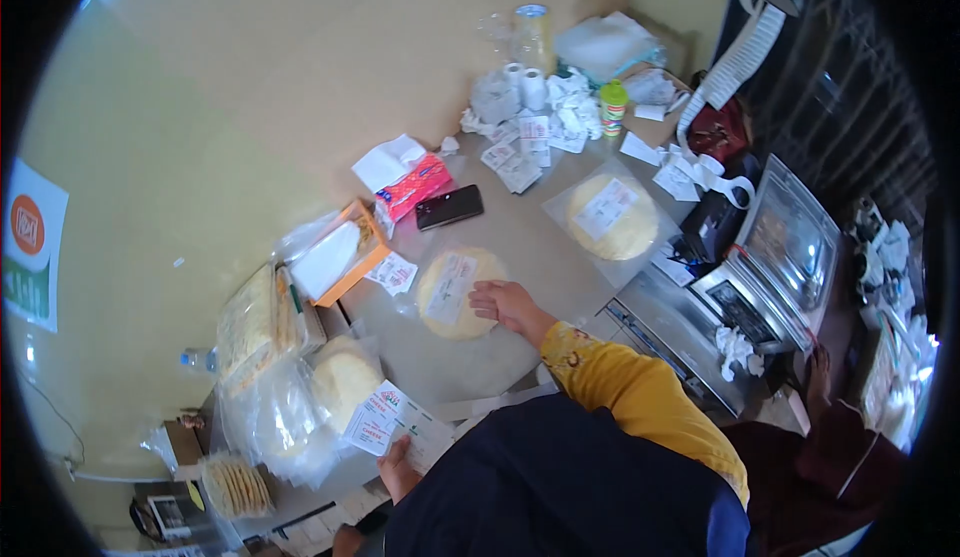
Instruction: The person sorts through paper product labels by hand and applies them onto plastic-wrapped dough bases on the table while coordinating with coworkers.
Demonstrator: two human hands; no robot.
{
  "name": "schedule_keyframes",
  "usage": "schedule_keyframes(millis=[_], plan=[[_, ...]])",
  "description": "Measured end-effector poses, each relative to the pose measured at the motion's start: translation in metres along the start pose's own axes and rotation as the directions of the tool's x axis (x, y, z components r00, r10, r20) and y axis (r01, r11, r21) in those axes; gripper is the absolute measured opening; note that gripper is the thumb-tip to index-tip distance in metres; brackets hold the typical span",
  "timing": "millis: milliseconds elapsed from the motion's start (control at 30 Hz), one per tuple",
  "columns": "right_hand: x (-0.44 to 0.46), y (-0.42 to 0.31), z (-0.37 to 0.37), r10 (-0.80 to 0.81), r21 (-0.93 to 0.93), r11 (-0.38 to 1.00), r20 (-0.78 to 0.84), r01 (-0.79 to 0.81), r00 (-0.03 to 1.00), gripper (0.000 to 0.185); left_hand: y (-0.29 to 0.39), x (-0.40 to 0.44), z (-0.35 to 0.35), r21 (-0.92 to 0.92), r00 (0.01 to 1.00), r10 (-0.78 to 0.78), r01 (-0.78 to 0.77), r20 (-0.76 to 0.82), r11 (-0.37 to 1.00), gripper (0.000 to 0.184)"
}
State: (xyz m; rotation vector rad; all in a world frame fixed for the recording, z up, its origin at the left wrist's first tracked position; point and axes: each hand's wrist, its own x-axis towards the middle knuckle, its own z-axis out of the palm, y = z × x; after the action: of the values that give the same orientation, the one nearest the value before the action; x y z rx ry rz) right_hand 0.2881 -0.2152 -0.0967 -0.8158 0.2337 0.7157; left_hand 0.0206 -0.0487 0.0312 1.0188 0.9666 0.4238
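Note:
In the head view my left hand [399,470] grips a sheet of printed labels [380,419], low in front of my body; the word "cheese" shows on it. My right hand [508,308] reaches over the table with its fingers stretched out, touching the right side of a pale round flatbread [470,322] in clear plastic. A white printed label [450,287] sits on that pack, left of my fingertips. Farther back, a second round flatbread [640,229] lies bagged, also with a label [606,207] on it.
A black phone [449,208] and pink tissue pack [415,185] lie behind the flatbread. An orange-edged box [350,267] and bagged flatbreads [345,377] stand left. A vacuum sealing machine [770,257] stands right; a person in maroon [840,477] is beside it.

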Motion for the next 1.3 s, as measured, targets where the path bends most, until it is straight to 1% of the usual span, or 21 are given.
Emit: schedule_keyframes(millis=[33, 133, 233, 300, 333, 400, 467, 567, 600, 633, 667, 700, 733, 800, 900, 967, 1033, 1100, 1167, 1200, 1300], plan=[[0.006, -0.003, 0.005, -0.018, -0.037, 0.999, -0.077, 0.015, 0.997, 0.030, -0.001, 0.002, 0.002, 0.023, 0.999, 0.007, -0.008, 0.032, 1.000, 0.027], [0.008, -0.025, 0.024, -0.160, -0.018, 0.987, -0.028, 0.160, 0.987, 0.029, 0.001, 0.011, 0.006, 0.088, 0.993, 0.014, -0.024, 0.120, 0.996, 0.027], [-0.004, -0.064, 0.032, -0.245, -0.114, 0.965, -0.078, 0.235, 0.966, 0.027, 0.000, 0.016, 0.015, 0.106, 0.983, -0.017, -0.003, 0.182, 0.994, 0.029], [-0.014, -0.089, 0.016, -0.354, -0.095, 0.932, -0.032, 0.349, 0.935, 0.027, -0.005, 0.019, 0.022, 0.042, 0.977, -0.023, 0.015, 0.212, 0.999, 0.030], [-0.024, -0.103, 0.006, -0.404, -0.085, 0.912, -0.009, 0.401, 0.915, 0.027, -0.007, 0.020, 0.026, 0.081, 0.977, -0.026, 0.009, 0.212, 0.997, 0.032], [-0.044, -0.135, -0.010, -0.457, -0.172, 0.883, -0.110, 0.436, 0.883, 0.028, -0.007, 0.020, 0.037, 0.155, 0.979, -0.032, 0.000, 0.200, 0.988, 0.035], [-0.041, -0.151, -0.060, -0.540, -0.011, 0.841, -0.056, 0.541, 0.840, 0.030, 0.002, 0.006, 0.063, 0.035, 0.960, -0.056, 0.048, 0.276, 0.998, 0.035], [-0.060, -0.180, -0.115, -0.614, -0.203, 0.785, -0.122, 0.585, 0.780, 0.030, 0.004, 0.003, 0.087, -0.052, 0.956, -0.055, 0.073, 0.289, 0.996, 0.040], [-0.066, -0.188, -0.140, -0.596, -0.298, 0.787, -0.140, 0.541, 0.790, 0.027, 0.004, 0.006, 0.091, -0.070, 0.944, -0.063, 0.090, 0.323, 0.993, 0.041], [-0.074, -0.200, -0.156, -0.530, -0.453, 0.805, -0.260, 0.382, 0.807, 0.025, 0.003, 0.009, 0.095, -0.089, 0.932, -0.068, 0.106, 0.357, 0.990, 0.042], [-0.079, -0.210, -0.175, -0.496, -0.665, 0.731, -0.363, 0.153, 0.789, 0.023, -0.002, 0.016, 0.098, -0.130, 0.918, -0.046, 0.105, 0.394, 0.986, 0.041], [-0.087, -0.214, -0.185, -0.559, -0.777, 0.627, -0.397, 0.058, 0.728, 0.028, -0.005, 0.022, 0.101, -0.169, 0.900, -0.019, 0.102, 0.435, 0.980, 0.041], [-0.108, -0.220, -0.172, -0.588, -0.887, 0.457, -0.356, -0.064, 0.726, 0.030, -0.003, 0.021, 0.106, -0.166, 0.895, -0.019, 0.103, 0.445, 0.981, 0.040], [-0.124, -0.214, -0.172, -0.821, -0.982, -0.122, 0.020, -0.141, 0.570, 0.027, -0.002, 0.019, 0.117, -0.158, 0.881, -0.022, 0.109, 0.473, 0.981, 0.039], [-0.143, -0.202, -0.105, -0.742, -0.994, 0.101, -0.096, -0.031, 0.663, 0.022, -0.007, 0.020, 0.124, -0.191, 0.860, -0.050, 0.169, 0.508, 0.967, 0.037], [-0.121, -0.177, -0.112, -0.635, -0.957, 0.219, 0.009, 0.191, 0.772, 0.017, -0.007, 0.018, 0.127, -0.157, 0.858, -0.095, 0.200, 0.505, 0.967, 0.038], [-0.123, -0.154, -0.062, -0.441, -0.914, 0.309, 0.107, 0.263, 0.891, 0.016, -0.006, 0.014, 0.131, -0.136, 0.853, -0.131, 0.229, 0.504, 0.964, 0.039], [-0.116, -0.121, -0.028, -0.232, -0.797, 0.527, 0.199, 0.295, 0.952, 0.018, -0.004, 0.010, 0.131, -0.130, 0.853, -0.149, 0.244, 0.501, 0.961, 0.038], [-0.120, -0.101, 0.017, -0.036, -0.701, 0.681, 0.260, 0.214, 0.965, 0.020, -0.005, 0.013, 0.125, -0.155, 0.819, -0.179, 0.308, 0.545, 0.939, 0.040], [-0.118, -0.091, 0.030, -0.063, -0.692, 0.663, 0.329, 0.286, 0.942, 0.018, -0.006, 0.016, 0.120, -0.165, 0.800, -0.193, 0.340, 0.568, 0.926, 0.041], [-0.115, -0.070, 0.061, -0.074, -0.644, 0.632, 0.503, 0.431, 0.861, 0.016, -0.003, 0.023, 0.096, -0.266, 0.638, -0.237, 0.589, 0.732, 0.763, 0.046]])
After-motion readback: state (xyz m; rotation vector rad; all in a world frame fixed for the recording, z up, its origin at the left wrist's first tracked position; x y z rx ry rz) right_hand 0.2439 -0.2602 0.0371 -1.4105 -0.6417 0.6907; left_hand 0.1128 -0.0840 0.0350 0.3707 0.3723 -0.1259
